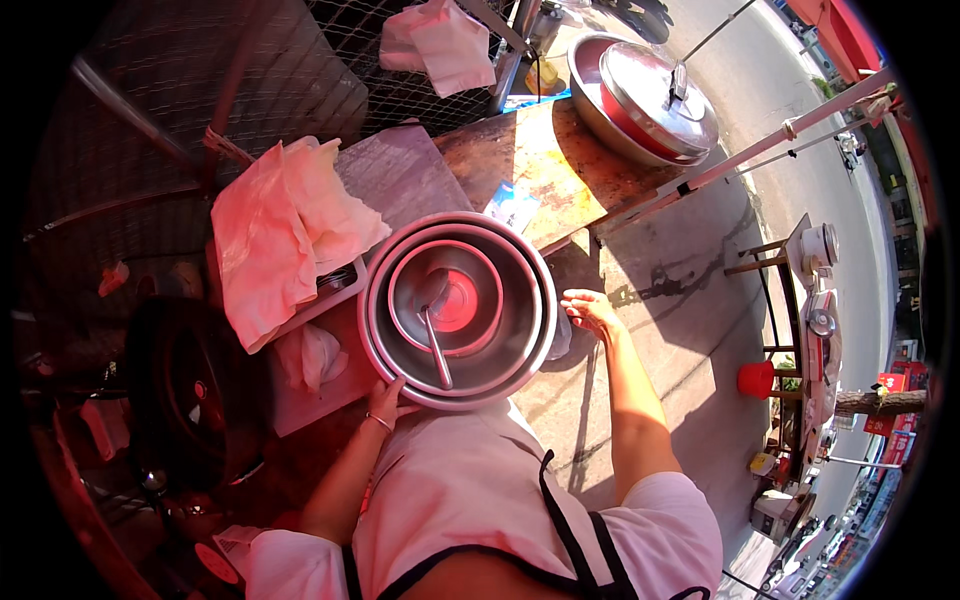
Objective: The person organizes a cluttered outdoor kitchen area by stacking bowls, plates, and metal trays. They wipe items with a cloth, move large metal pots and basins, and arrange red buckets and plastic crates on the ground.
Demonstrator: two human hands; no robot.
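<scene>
Nested round metal basins (529, 330) stand before me at the table's edge, with a smaller metal bowl (491, 330) inside them. A metal ladle or large spoon (437, 352) rests in the small bowl, its handle over the rim. My left hand (390, 401) grips the basins' near-left rim. On the right, my right hand (591, 311) is beside the rim with its fingers partly spread, next to a clear plastic bag (559, 339); no held thing shows in it. A cloth (277, 232) lies over a tray (319, 306) to the left.
A wooden tabletop (540, 154) bears a blue-and-white packet (512, 206) and a large basin (589, 97) holding a lidded red pot (656, 97). At left is a big dark wok-like vessel (191, 390). A slanting metal pole (750, 157) stands at right, beyond it a red bucket (755, 379).
</scene>
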